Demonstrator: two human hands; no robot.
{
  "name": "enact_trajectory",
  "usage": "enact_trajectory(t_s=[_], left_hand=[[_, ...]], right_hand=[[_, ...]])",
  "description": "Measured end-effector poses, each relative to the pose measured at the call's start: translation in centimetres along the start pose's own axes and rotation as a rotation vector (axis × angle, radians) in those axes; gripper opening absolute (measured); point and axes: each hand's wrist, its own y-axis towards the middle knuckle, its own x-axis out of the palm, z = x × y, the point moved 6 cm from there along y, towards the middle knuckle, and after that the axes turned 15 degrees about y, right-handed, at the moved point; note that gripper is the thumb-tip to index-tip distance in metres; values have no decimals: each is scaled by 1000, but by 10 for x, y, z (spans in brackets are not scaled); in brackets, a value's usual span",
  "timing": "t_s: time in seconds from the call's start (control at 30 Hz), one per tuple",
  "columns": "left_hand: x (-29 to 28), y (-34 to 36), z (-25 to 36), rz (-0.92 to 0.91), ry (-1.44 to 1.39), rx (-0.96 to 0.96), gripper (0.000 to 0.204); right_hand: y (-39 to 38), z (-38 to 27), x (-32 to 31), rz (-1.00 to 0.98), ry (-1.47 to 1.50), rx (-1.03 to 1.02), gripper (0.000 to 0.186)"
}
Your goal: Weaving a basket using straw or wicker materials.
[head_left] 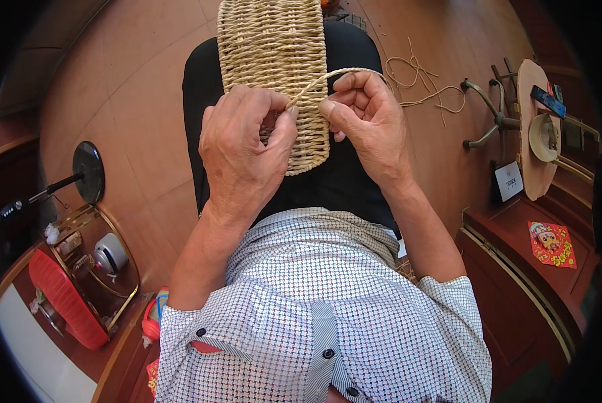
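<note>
Up close: left hand (244, 151) curled over the near edge of a woven straw basket piece (274, 67), thumb and forefinger pinched on a single pale straw strand (328, 75). Right hand (368, 117) just beside it, fingers bent and closed on the same strand, thumb tip almost touching the left forefinger. Strand arched from the pinch up over the right knuckles. Basket piece laid lengthwise along the lap on black trousers (200, 101), far end stretched toward the top of the view, near rounded end tucked under both hands. Below the forearms, checked short-sleeved shirt (328, 302). Farther out, reddish wooden floor (126, 87) all round. Loose straw strands (425, 84) scattered on the floor to the right, well apart from the hands. Beyond those, curved metal stand legs (485, 111) and a round wooden board (532, 134) tipped on edge. At the left, a red plastic object (66, 302) beside a brass-framed rack (96, 262).
</note>
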Motion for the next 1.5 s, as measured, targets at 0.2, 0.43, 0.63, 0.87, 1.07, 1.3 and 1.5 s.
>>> enact_trajectory(t_s=[0.2,0.43,0.63,0.87,1.07,1.3,1.5], left_hand=[[-5,-3,-4,-31,-80,-58,10],[-9,-3,-19,-82,-334,-252,8],[-6,-13,-45,-120,-379,-360,10],[-10,-16,-47,-129,-382,-403,10],[-10,-16,-49,-149,-351,-405,9],[-8,-20,-51,-188,-531,-428,8],[-20,-38,-42,-212,-581,-242,6]], right_hand=[[0,-2,1,-10,-56,-15,26],[0,-1,1,3,-71,-28,26],[0,-1,-1,-14,-58,-10,29],[1,1,-4,-34,-19,-4,30],[1,2,-7,-25,62,26,32],[1,1,-7,-48,29,16,35],[0,2,-7,-37,30,28,36]])
